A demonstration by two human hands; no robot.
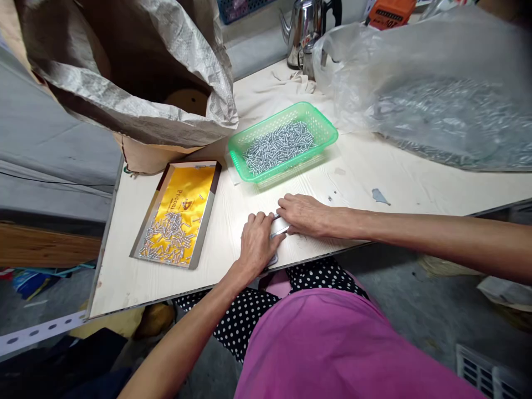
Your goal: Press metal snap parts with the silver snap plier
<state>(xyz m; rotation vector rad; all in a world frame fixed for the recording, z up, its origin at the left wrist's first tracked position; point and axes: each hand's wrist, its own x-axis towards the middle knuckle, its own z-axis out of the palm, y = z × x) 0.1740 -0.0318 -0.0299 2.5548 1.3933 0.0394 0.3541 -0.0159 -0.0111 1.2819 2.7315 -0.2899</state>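
Note:
Near the front edge of the table, my left hand (258,243) and my right hand (305,215) meet over a small white flat piece (279,226). The fingers of both hands are bent around its two ends. Its exact kind is hidden by the hands. Part of a greyish item (273,259) shows under my left palm; I cannot tell if it belongs to the same piece. Beyond my hands stands a green plastic basket (258,176) holding many small metal springs (280,147). To the left lies a shallow box (203,238) lined with yellow cloth (187,183), with similar metal pieces (170,238) scattered in it.
A large open sack (174,127) rises at the back left. A clear plastic bag (449,122) full of metal pieces covers the right side of the table (415,194). Behind stand a metal kettle (305,33) and an orange box (390,14). A grey scrap (380,196) lies right.

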